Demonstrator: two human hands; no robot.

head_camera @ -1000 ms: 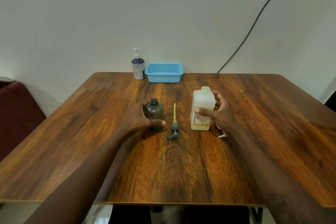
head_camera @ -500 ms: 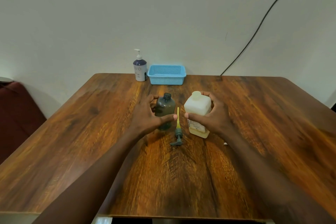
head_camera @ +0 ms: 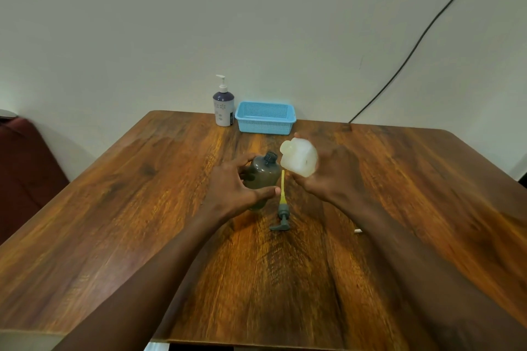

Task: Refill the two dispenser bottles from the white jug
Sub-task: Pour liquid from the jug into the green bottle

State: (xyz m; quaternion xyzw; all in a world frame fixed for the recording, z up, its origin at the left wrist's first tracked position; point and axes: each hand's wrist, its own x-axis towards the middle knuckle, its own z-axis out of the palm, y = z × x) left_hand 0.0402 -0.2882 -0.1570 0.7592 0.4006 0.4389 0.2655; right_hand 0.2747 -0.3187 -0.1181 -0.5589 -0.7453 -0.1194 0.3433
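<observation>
gripping hands (head_camera: 285, 179) partly hide blurred jug (head_camera: 299, 161) and bottle (head_camera: 263, 174).

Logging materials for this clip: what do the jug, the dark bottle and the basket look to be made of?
White jug: seemingly translucent, matte plastic, since light glows through its walls. Dark bottle: smoky see-through plastic by the look, with the liquid level showing inside and a threaded neck. Blue basket: likely moulded plastic, given its uniform colour and fine mesh walls. None can be confirmed by sight alone.

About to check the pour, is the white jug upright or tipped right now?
Tipped. The white jug is off the table in the right hand, its mouth leaning toward the open neck of the grey bottle, gripped by the left hand.
</observation>
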